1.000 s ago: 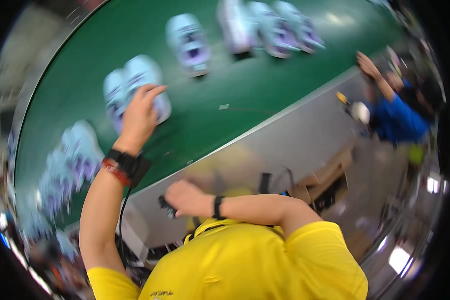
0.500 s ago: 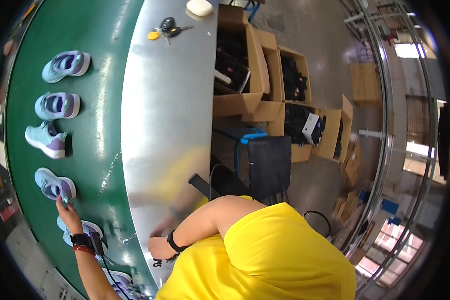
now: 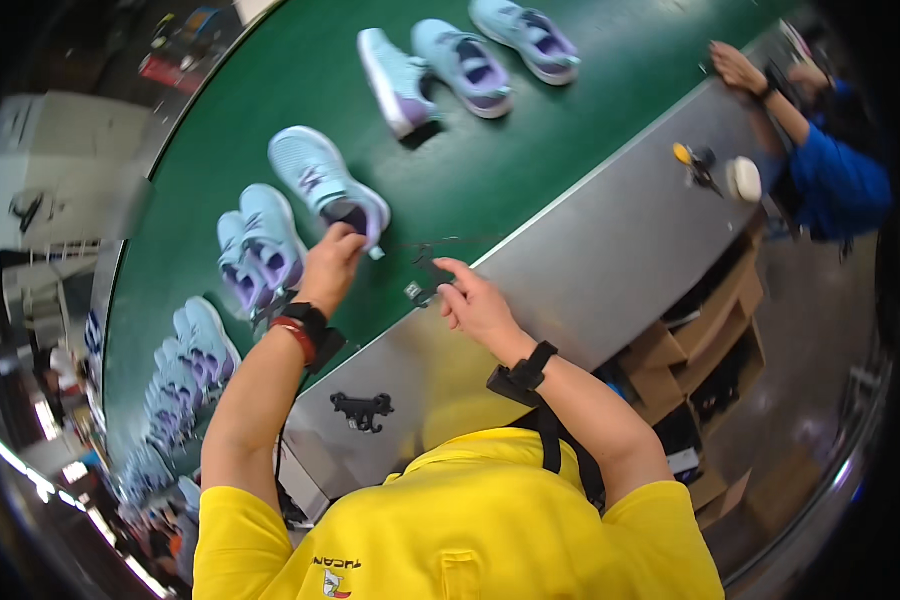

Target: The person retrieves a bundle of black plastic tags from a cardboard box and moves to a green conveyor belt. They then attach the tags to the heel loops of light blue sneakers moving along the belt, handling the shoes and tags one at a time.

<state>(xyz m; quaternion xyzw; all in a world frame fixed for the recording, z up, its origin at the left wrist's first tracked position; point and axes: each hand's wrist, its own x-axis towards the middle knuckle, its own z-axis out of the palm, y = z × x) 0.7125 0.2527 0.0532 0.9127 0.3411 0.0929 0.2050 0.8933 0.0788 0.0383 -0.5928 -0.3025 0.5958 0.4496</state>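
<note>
My left hand [image 3: 332, 268] pinches the heel of a light blue sneaker [image 3: 315, 172] with purple lining. The sneaker's toe points away from me on the green belt [image 3: 440, 195]. To its right, my right hand [image 3: 482, 312] holds a small black plastic hanger [image 3: 428, 276] between thumb and fingers, above the belt's near edge and apart from the sneaker. More black plastic hangers [image 3: 362, 410] lie on the metal table [image 3: 580, 265] in front of me. A pair of matching sneakers [image 3: 260, 240] stands just left of my left hand.
Farther right on the belt stand three more sneakers [image 3: 460, 68]; a long row of them [image 3: 185, 370] runs off to the left. Keys [image 3: 700, 165] and a white rounded case [image 3: 743, 180] rest on the table. A co-worker's hand [image 3: 738, 68] reaches in at right. Open cartons [image 3: 690, 345] stand below.
The view has swung round to face the belt. My right hand has come up from the tabletop with a black hanger, and my left hand now grips the sneaker's heel.
</note>
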